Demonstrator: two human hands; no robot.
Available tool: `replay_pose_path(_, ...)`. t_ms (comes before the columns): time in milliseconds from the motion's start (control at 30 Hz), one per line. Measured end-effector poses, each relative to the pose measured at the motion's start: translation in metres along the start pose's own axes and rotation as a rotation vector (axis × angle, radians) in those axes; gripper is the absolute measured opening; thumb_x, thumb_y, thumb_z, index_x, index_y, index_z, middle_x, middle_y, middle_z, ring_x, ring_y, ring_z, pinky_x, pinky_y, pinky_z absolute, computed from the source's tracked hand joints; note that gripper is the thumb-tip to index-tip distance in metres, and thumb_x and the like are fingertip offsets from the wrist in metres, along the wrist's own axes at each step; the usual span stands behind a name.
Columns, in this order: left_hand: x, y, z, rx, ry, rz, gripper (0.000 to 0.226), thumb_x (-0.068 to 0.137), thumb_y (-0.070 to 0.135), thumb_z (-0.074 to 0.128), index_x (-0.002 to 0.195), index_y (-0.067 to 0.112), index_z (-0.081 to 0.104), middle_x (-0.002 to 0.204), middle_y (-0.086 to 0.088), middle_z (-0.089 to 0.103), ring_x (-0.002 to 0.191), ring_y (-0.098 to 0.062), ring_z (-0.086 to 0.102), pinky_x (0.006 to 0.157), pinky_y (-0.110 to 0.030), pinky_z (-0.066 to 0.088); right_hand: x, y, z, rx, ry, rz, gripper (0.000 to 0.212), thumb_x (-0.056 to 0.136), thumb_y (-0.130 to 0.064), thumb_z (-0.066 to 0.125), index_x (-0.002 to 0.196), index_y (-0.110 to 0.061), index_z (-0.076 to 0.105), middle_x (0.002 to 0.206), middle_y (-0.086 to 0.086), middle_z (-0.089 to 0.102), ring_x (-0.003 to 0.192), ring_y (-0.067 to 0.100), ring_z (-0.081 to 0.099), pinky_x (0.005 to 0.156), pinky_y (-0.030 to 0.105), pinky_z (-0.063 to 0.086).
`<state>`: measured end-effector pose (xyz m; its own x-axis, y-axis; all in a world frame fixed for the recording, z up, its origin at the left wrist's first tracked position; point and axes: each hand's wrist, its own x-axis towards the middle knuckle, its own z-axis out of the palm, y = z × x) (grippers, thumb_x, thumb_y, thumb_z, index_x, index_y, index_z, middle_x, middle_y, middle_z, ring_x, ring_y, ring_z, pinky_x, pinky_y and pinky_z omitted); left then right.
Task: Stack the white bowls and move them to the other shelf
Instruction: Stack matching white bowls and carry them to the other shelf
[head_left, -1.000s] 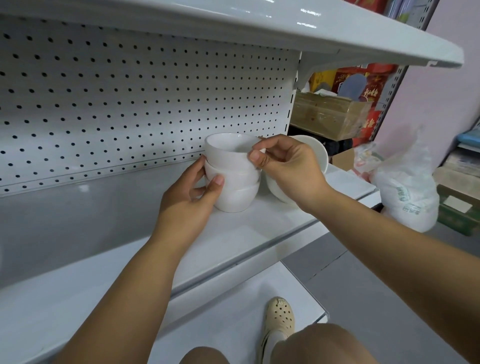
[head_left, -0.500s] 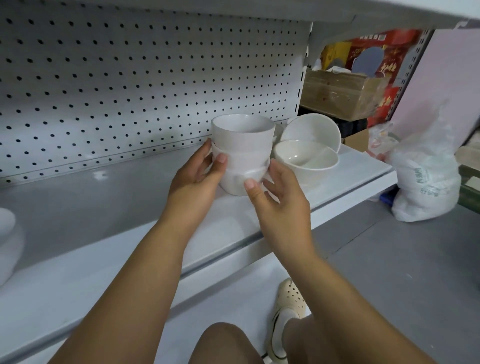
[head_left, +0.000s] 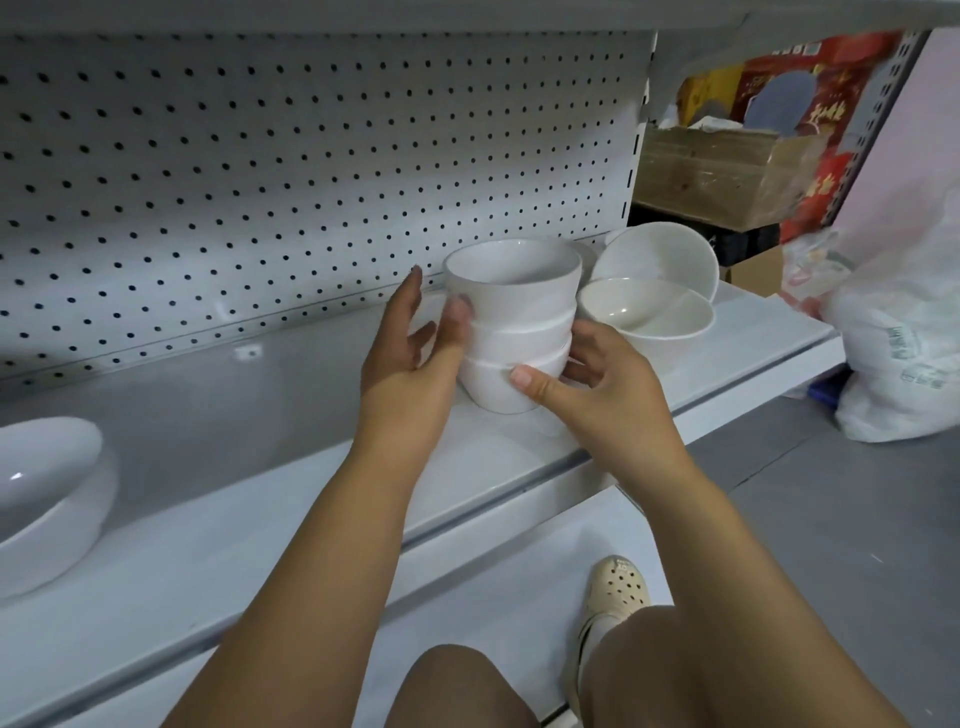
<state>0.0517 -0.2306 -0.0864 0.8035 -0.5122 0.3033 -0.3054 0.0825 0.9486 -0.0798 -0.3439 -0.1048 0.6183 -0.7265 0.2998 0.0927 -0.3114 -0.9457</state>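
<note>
Now the right hand (head_left: 608, 379) is laying its thumb across the front of the lowest bowl while its fingers are curling round the far side, grasping the stack of three white bowls (head_left: 514, 322) near its base. A second ago that hand was pinching the top bowl's rim, so it is dropping from placing into a carrying grip. The left hand (head_left: 410, 358) is keeping to the opposite flank, thumb pressing the wall just under the top rim, fingers reaching behind with the forefinger pointing up. It too is grasping the stack.

I am reading this as the stacking being done and the lift just beginning. The stack is sitting on, or barely above, the middle shelf (head_left: 322, 519), close to the pegboard back (head_left: 260, 182). Whether its foot is touching I cannot tell.

Moving outward, two wider bowls (head_left: 644, 317) are lying just beside the right hand, one tilting against the other, and they are crowding any swing to the right. A large white bowl (head_left: 47, 493) is standing well apart at the left end. The upper shelf (head_left: 363, 15) is hanging overhead and limiting a straight rise. The lower shelf (head_left: 519, 561) is lying beneath, with a knee and a shoe (head_left: 615, 587) in front. Past the shelf end, a plastic bag (head_left: 898, 338) and a cardboard box (head_left: 727, 171) are sitting clear of the path.
</note>
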Motion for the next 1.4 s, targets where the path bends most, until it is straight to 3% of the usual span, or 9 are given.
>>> replay_pose_path(67, 0.001, 0.001, 0.002, -0.008, -0.113, -0.013, 0.051, 0.098, 0.047, 0.060, 0.148, 0.038, 0.048, 0.140, 0.014, 0.059, 0.101, 0.025, 0.058, 0.090, -0.005, 0.048, 0.001, 0.000, 0.002, -0.003, -0.010, -0.010, 0.066, 0.073, -0.024, 0.093, 0.128, -0.033, 0.058, 0.125, -0.015, 0.070, 0.109, -0.005, 0.067, 0.095, 0.021, 0.056)
replay_pose_path(133, 0.003, 0.001, 0.001, -0.015, -0.139, -0.020, 0.050, 0.094, 0.056, 0.063, 0.140, 0.039, 0.056, 0.131, 0.009, 0.067, 0.109, 0.008, 0.065, 0.102, -0.030, 0.054, 0.002, 0.001, 0.003, -0.010, 0.000, -0.023, 0.073, 0.072, -0.024, 0.094, 0.134, -0.029, 0.057, 0.126, -0.014, 0.070, 0.111, -0.003, 0.067, 0.094, 0.020, 0.056)
replay_pose_path(200, 0.005, 0.001, 0.000, -0.028, -0.119, -0.035, 0.060, 0.082, 0.067, 0.065, 0.135, 0.039, 0.061, 0.125, 0.005, 0.071, 0.110, -0.004, 0.069, 0.101, -0.042, 0.055, 0.001, 0.003, 0.004, -0.006, 0.010, -0.036, 0.077, 0.071, -0.023, 0.095, 0.138, -0.026, 0.057, 0.125, -0.012, 0.071, 0.113, -0.001, 0.067, 0.094, 0.020, 0.056)
replay_pose_path(267, 0.003, 0.003, -0.002, -0.040, -0.106, -0.034, 0.067, 0.075, 0.070, 0.066, 0.133, 0.037, 0.062, 0.121, 0.004, 0.072, 0.109, -0.007, 0.070, 0.099, -0.045, 0.056, 0.000, 0.003, 0.003, 0.012, 0.012, -0.035, 0.080, 0.070, -0.021, 0.095, 0.140, -0.024, 0.057, 0.125, -0.009, 0.072, 0.113, 0.001, 0.068, 0.094, 0.020, 0.056)
replay_pose_path(467, -0.017, 0.015, -0.009, -0.076, -0.110, -0.025, 0.065, 0.073, 0.066, 0.074, 0.126, 0.030, 0.066, 0.116, -0.001, 0.074, 0.106, -0.015, 0.072, 0.093, -0.050, 0.059, -0.020, -0.006, -0.008, 0.077, -0.009, -0.053, 0.079, 0.069, -0.010, 0.093, 0.140, -0.022, 0.060, 0.120, -0.008, 0.075, 0.113, 0.005, 0.070, 0.091, 0.020, 0.055)
replay_pose_path(633, -0.041, 0.040, -0.006, -0.120, -0.125, 0.009, 0.054, 0.080, 0.059, 0.078, 0.124, 0.030, 0.065, 0.117, -0.001, 0.073, 0.106, -0.014, 0.072, 0.087, -0.045, 0.062, -0.040, -0.027, -0.029, 0.071, -0.011, -0.070, 0.081, 0.067, -0.019, 0.095, 0.140, -0.026, 0.061, 0.122, -0.007, 0.074, 0.119, 0.009, 0.067, 0.105, 0.042, 0.053)
replay_pose_path(767, -0.074, 0.064, -0.002, -0.201, -0.145, 0.034, 0.044, 0.076, 0.056, 0.075, 0.115, 0.039, 0.065, 0.118, 0.000, 0.072, 0.108, -0.014, 0.071, 0.087, -0.042, 0.062, -0.069, -0.052, -0.052, 0.043, -0.022, -0.100, 0.079, 0.070, -0.016, 0.094, 0.140, -0.027, 0.060, 0.120, -0.006, 0.076, 0.117, 0.014, 0.069, 0.103, 0.045, 0.054)
replay_pose_path(1033, -0.146, 0.095, 0.028, -0.253, -0.324, 0.047, 0.038, 0.077, 0.062, 0.077, 0.110, 0.048, 0.065, 0.122, 0.011, 0.072, 0.108, -0.007, 0.071, 0.091, -0.046, 0.060, -0.160, -0.085, -0.108, 0.022, 0.097, -0.068, 0.074, 0.071, -0.010, 0.091, 0.138, -0.024, 0.062, 0.120, -0.003, 0.076, 0.117, 0.016, 0.070, 0.101, 0.045, 0.056)
replay_pose_path(1400, -0.169, 0.117, 0.141, -0.308, -0.612, -0.075, 0.056, 0.072, 0.047, 0.076, 0.124, 0.033, 0.060, 0.116, 0.010, 0.071, 0.103, -0.004, 0.072, 0.094, -0.045, 0.060, -0.191, -0.073, -0.216, -0.051, 0.340, 0.053, 0.079, 0.070, -0.009, 0.093, 0.140, -0.025, 0.061, 0.124, -0.007, 0.074, 0.122, 0.014, 0.066, 0.103, 0.047, 0.054)
